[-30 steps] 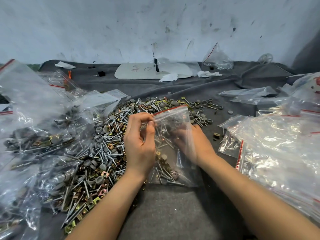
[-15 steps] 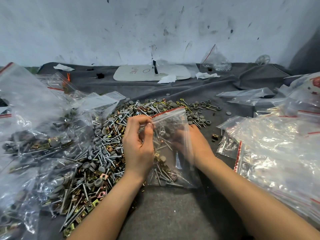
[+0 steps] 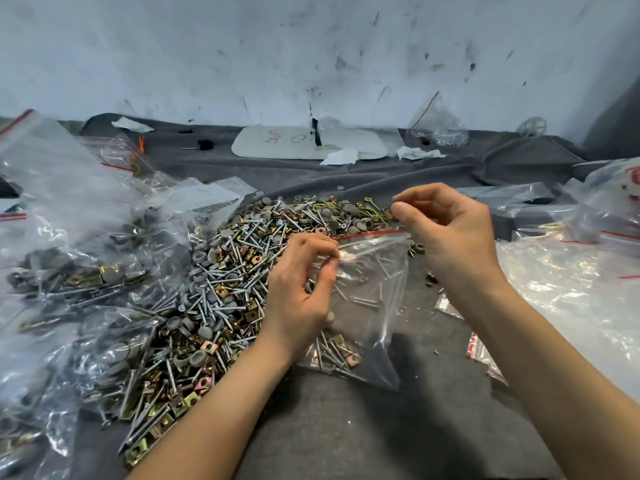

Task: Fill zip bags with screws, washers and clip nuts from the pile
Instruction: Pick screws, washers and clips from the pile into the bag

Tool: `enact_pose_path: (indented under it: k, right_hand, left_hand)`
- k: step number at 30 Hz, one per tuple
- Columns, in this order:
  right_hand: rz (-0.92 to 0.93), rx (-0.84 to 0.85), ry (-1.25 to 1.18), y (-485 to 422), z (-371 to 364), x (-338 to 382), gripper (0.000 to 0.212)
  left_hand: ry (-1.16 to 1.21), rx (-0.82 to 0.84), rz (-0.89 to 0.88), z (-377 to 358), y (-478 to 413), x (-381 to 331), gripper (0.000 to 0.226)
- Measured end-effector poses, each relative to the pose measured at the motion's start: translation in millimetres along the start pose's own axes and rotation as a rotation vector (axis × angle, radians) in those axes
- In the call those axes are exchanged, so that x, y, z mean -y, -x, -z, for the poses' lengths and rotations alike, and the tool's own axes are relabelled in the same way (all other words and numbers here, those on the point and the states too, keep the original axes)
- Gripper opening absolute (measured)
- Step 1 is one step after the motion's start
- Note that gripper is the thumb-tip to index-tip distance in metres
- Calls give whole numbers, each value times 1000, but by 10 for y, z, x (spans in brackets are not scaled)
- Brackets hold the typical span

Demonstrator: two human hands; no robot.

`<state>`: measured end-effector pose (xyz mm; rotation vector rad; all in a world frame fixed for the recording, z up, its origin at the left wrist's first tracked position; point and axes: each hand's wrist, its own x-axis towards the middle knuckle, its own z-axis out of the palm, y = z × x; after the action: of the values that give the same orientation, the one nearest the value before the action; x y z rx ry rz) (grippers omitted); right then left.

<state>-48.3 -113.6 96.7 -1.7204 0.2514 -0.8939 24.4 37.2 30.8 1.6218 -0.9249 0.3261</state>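
A clear zip bag with a red strip at its mouth stands open at the middle, with screws and clip nuts lying in its bottom. My left hand pinches the bag's left edge near the mouth. Above and to the right of the bag's mouth, my right hand pinches a small brass clip nut between thumb and fingertips. The pile of screws, grey washers and clip nuts spreads to the left of and behind the bag on the grey cloth.
Filled zip bags are heaped on the left. Empty zip bags are stacked on the right. A white board, paper scraps and another clear bag lie at the back by the wall.
My right hand has come out from the bag and risen to the far right of the pile, now pinching a clip nut. My left hand still holds the bag's edge.
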Motion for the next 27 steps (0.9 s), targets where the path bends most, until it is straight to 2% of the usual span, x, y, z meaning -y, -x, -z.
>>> enact_pose_path:
  k: [3, 5, 7, 9, 11, 12, 13, 16, 19, 22, 27]
  right_hand:
    - [136, 193, 182, 75, -27, 91, 16]
    - [147, 283, 300, 89, -38, 96, 11]
    - [142, 263, 289, 90, -23, 81, 5]
    - [130, 154, 204, 77, 4, 51, 10]
    - [58, 68, 176, 56, 22, -22, 13]
    - [-14, 80, 204, 55, 15, -76, 12]
    - [-103, 147, 250, 68, -9, -145, 12]
    - [-290, 499, 429, 209, -173, -350, 8]
    - [-101, 739, 643, 332, -347, -415, 10]
    - [31, 769, 727, 343, -444, -401, 8]
    - [-83, 732, 627, 312, -420, -429, 8]
  left_hand:
    - [-8, 26, -85, 5, 24, 11, 15]
    - [14, 9, -87, 5, 26, 11, 17]
    - [52, -29, -78, 9, 14, 17, 16]
    - [102, -60, -70, 18, 1, 31, 12]
    - [146, -84, -46, 26, -1, 41, 9]
    - [150, -101, -27, 30, 4, 44, 8]
    - [131, -126, -9, 39, 10, 49, 8]
    - [68, -197, -9, 75, 33, 55, 8]
    - [29, -224, -37, 89, 35, 34, 10]
    - [31, -238, -42, 86, 8, 2, 9]
    - [8, -202, -52, 82, -11, 21, 7]
